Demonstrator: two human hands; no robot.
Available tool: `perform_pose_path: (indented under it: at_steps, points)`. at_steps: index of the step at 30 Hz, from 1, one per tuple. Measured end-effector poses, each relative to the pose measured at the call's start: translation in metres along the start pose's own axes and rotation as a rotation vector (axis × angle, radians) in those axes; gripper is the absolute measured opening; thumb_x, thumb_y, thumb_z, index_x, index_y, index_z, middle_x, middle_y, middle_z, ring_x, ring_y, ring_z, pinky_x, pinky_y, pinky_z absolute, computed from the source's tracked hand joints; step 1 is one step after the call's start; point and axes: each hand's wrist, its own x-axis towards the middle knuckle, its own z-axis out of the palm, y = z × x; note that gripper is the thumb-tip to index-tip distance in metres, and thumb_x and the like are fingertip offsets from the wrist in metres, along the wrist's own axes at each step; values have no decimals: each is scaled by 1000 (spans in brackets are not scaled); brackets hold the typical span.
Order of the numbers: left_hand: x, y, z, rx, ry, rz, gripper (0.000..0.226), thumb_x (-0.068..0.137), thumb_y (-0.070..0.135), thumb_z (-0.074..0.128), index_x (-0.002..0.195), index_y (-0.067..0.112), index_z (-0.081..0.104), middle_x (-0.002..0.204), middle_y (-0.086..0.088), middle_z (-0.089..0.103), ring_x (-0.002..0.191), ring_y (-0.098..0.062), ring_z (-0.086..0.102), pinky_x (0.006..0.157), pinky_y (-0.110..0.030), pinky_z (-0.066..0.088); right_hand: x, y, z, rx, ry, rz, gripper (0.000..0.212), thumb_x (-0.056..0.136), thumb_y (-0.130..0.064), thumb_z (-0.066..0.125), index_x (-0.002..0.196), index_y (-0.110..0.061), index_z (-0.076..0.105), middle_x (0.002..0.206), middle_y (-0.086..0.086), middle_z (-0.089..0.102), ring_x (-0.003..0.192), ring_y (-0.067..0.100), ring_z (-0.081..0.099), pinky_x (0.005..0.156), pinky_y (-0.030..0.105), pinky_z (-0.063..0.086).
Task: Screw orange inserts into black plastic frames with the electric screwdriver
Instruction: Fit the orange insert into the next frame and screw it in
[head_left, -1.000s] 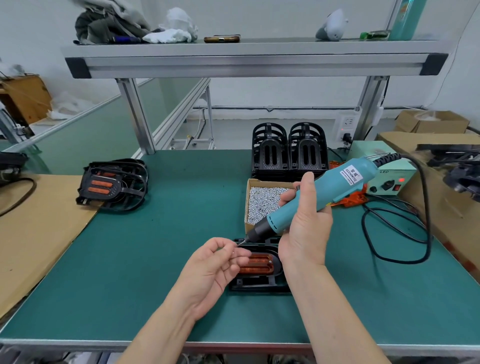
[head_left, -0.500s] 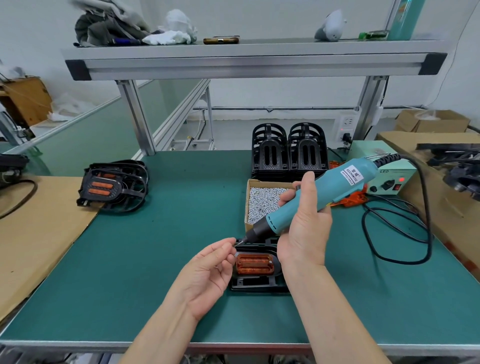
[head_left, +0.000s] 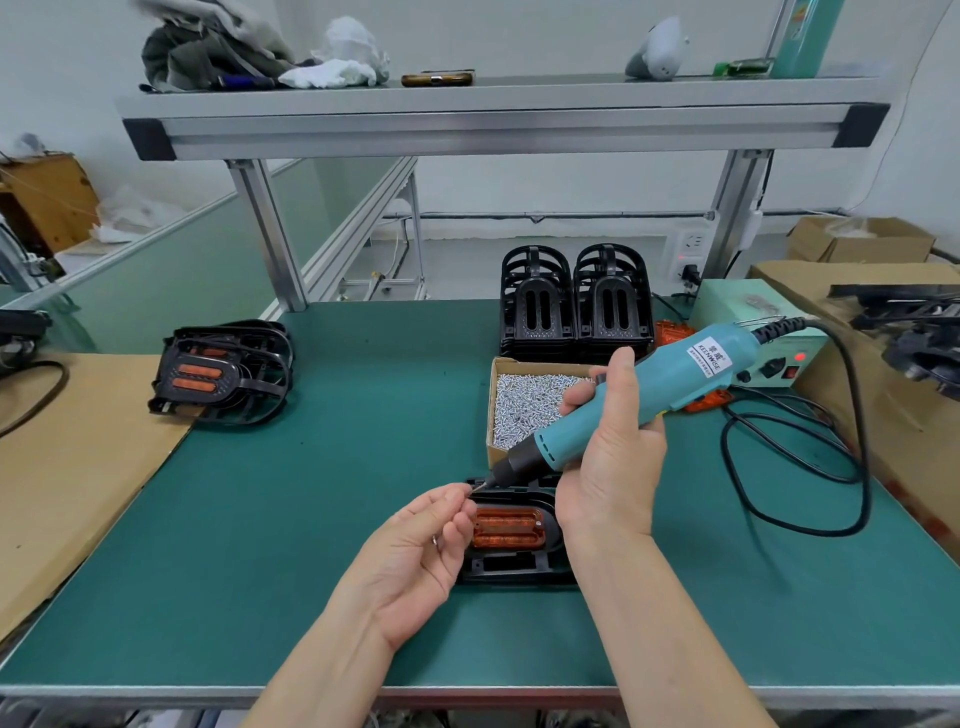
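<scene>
Screw-loading is the step in hand. The left hand (head_left: 415, 545) pinches a small screw (head_left: 475, 488) between thumb and forefinger and holds it at the bit tip of the electric screwdriver (head_left: 675, 379). The right hand (head_left: 608, 467) grips the screwdriver round its teal body, which slants down to the left.

Just in front of the screw box (head_left: 492, 410), on the tabletop (head_left: 311, 493), lies the black frame (head_left: 514, 569). The orange insert (head_left: 508, 529) is seated in it, right below both hands.

As I judge it, the loaded bit next has to swing upright over a hole in the insert and press straight down (a slanted entry would likely chew the plastic).

Counted: one screwdriver, one screw box, one frame in work, one insert in it. Behind the box stand two stacks of bare frames (head_left: 537, 306). Well left of the box lies one pile of frames with inserts fitted (head_left: 223, 374). How many are in each I cannot tell.
</scene>
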Motion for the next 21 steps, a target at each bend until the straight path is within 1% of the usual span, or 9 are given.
perform_pose_path:
  at_steps: [3, 6, 8, 12, 16, 18, 21]
  points:
    - [1, -1, 0, 14, -3, -7, 12, 72, 3, 70, 81, -2, 77, 75, -13, 65, 55, -11, 63, 46, -14, 52, 0, 0, 0, 12, -3, 3, 24, 94, -35, 70, 92, -16, 56, 64, -4, 60, 60, 11, 57, 56, 21, 50]
    - [2, 0, -2, 22, -28, 4, 24, 72, -1, 69, 94, -6, 77, 81, -15, 68, 63, -12, 65, 53, -15, 55, 1, 1, -1, -1, -2, -5, 24, 94, -35, 70, 92, -16, 56, 62, -6, 61, 60, 10, 57, 56, 21, 50]
    - [3, 1, -3, 37, -41, 10, 29, 71, -4, 68, 98, -7, 76, 84, -15, 68, 66, -13, 65, 56, -16, 56, 2, 2, -2, -9, 2, -5, 24, 94, -36, 70, 93, -16, 57, 63, -5, 61, 60, 10, 58, 57, 21, 50]
    - [3, 1, -4, 61, -56, 22, 21, 71, -6, 67, 90, -5, 77, 85, -17, 68, 68, -16, 66, 56, -17, 56, 3, 4, -2, -14, 3, -9, 25, 95, -36, 69, 97, -14, 57, 63, -5, 62, 60, 10, 58, 58, 21, 51]
    - [3, 0, -2, 86, -50, 46, 14, 73, -8, 66, 81, -3, 76, 88, -21, 70, 70, -19, 70, 57, -19, 58, 3, 4, -2, -5, -1, -21, 22, 95, -34, 69, 93, -15, 57, 62, -8, 62, 58, 9, 58, 58, 21, 51]
    - [2, 1, -3, 99, -47, 48, 14, 70, -7, 68, 79, -1, 76, 85, -19, 70, 67, -18, 69, 56, -18, 57, 3, 3, -2, 4, -5, -26, 21, 96, -33, 68, 91, -16, 57, 61, -9, 62, 58, 7, 58, 57, 21, 51]
    - [2, 1, -4, 101, -43, 44, 13, 68, -5, 70, 78, 1, 76, 81, -15, 67, 64, -16, 66, 54, -18, 56, 2, 2, -3, -1, -7, -19, 21, 95, -35, 69, 92, -16, 58, 62, -7, 62, 59, 8, 58, 60, 22, 51]
